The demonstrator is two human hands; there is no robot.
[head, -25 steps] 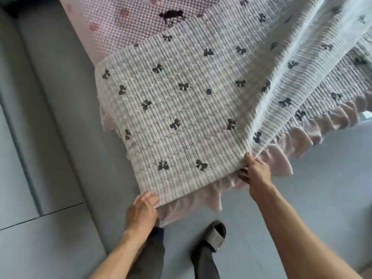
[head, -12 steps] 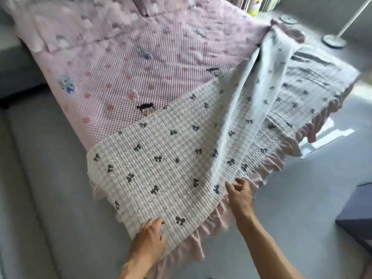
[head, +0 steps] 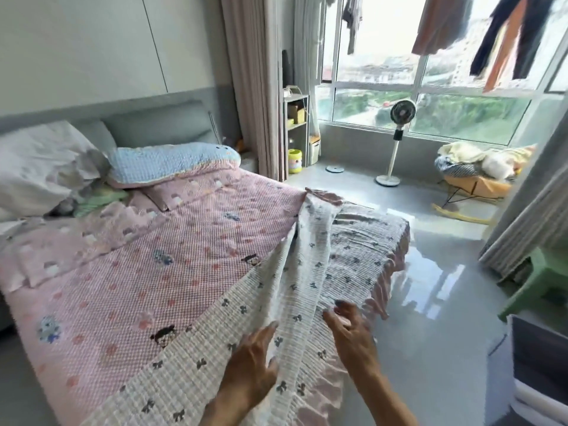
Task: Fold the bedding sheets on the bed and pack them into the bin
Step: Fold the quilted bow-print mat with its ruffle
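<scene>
We find the bow-print sheet [head: 295,281] lying over the bed's [head: 101,305] foot corner with one raised ridge, and both the left hand [head: 249,367] and right hand [head: 353,336] spread flat on it, gripping nothing. We judge that it may slide off onto the floor [head: 445,302] or fold crooked, since its frilled edge overhangs unheld.

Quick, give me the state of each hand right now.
Left hand: open, fingers spread, resting on the bow-print sheet.
Right hand: open, fingers spread over the same sheet; contact cannot be told.
</scene>
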